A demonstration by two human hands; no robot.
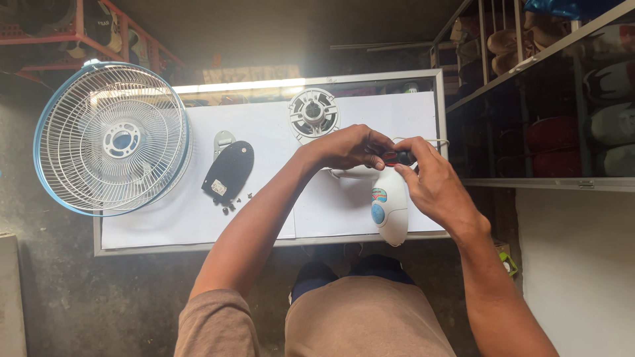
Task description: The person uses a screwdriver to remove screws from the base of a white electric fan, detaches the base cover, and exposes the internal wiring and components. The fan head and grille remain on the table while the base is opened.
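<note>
Head view, looking down on a white-topped table [198,225] with a metal rim. Left hand [347,147] and right hand [430,182] meeting at the right side of the table, over the upper end of a white fan base [391,211]. Screwdriver handle [397,157], red and black, lying crosswise between the two hands: left fingers [370,142] curled shut over its left end, right thumb and fingertips [409,170] pinched closed on its right end. Shaft and tip hidden behind the hands; contact with the fan base not discernible.

Fan base: white, oval, smooth plastic shell, long axis running toward the near table edge, its lower end overhanging that edge slightly. Round blue knob and a small coloured sticker on its top face. Upper end covered by the right hand. White cord [344,175] looping out just left of it, beneath the left wrist.

Elsewhere on the table: round white motor housing [313,116] with radial vents, just beyond the left hand; black oval plate [229,170] with a grey metal bracket [223,140] at its far end, well left of the hands; a few small dark screws [233,206] scattered loose beside the plate. Fan guard [112,137], white wire with a pale blue rim, at the left end, overhanging the table edge.

Metal shelving [529,66] at right, holding stacked bundled goods.
</note>
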